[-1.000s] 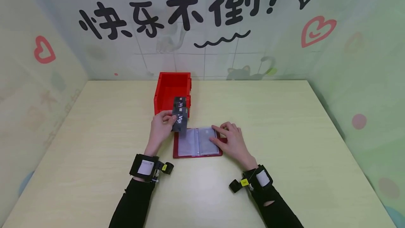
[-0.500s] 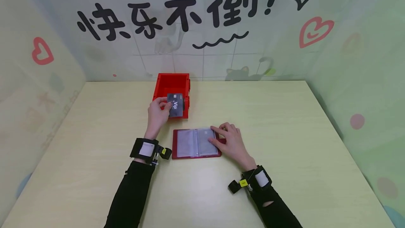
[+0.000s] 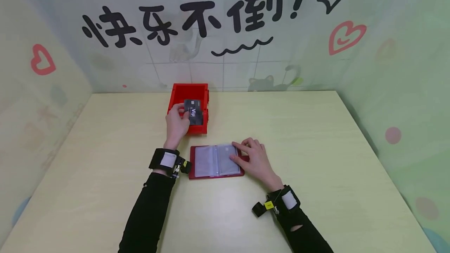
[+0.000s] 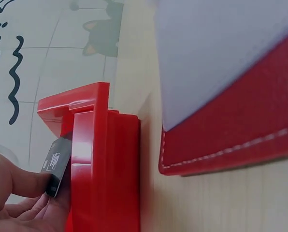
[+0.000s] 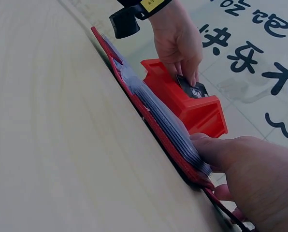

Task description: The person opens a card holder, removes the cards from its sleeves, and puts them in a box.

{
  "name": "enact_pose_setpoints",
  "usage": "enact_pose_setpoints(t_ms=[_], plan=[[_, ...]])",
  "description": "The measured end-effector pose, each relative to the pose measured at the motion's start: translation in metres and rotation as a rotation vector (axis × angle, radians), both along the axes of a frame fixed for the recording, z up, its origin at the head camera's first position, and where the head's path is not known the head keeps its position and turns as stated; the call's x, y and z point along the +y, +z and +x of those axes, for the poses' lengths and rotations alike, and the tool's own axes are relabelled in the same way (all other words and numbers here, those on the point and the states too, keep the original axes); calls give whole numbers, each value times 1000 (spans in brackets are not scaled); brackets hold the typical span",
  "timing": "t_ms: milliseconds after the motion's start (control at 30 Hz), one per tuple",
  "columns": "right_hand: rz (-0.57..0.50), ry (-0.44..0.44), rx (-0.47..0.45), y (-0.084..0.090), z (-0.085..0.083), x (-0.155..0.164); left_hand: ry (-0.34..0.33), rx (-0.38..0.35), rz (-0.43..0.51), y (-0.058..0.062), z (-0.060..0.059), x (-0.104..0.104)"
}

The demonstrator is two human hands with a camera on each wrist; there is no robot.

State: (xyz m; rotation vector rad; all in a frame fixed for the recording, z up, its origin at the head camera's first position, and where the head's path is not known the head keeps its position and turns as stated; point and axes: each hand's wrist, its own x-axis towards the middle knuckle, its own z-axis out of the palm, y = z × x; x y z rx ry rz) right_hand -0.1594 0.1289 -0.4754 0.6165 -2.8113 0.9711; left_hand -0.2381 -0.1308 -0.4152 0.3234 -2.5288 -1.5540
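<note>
Left hand [image 3: 177, 125]: we see it pinching a dark card between thumb and fingers, reaching toward the back edge of the desk [image 3: 88, 175].
Red bin [image 3: 190, 91]: it sits close to the back edge, left of that edge's middle.
Vip card [image 3: 195, 113]: we find it in the left hand, over the bin's front part; whether it touches the bin's floor, we cannot tell.
Red booklet [image 3: 205, 162]: it lies open, clear sleeves showing, farther from the back edge than the bin.
Right hand [image 3: 258, 163]: we see thumb and index finger set apart, resting on the booklet's right-hand sleeves.
</note>
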Motion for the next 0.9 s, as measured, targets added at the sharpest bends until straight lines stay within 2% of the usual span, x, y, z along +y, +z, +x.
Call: enact_pose_setpoints(t_ms=[167,433,900], plan=[[4,-3,2,-2,0,0,-19,9,-35,-2,-2,4],[-9,-3,12,-2,0,0,-41,18,-198,-9,-8,12],[11,-5,15,-6,-2,1,-126,-102,-425,-7,-8,18]])
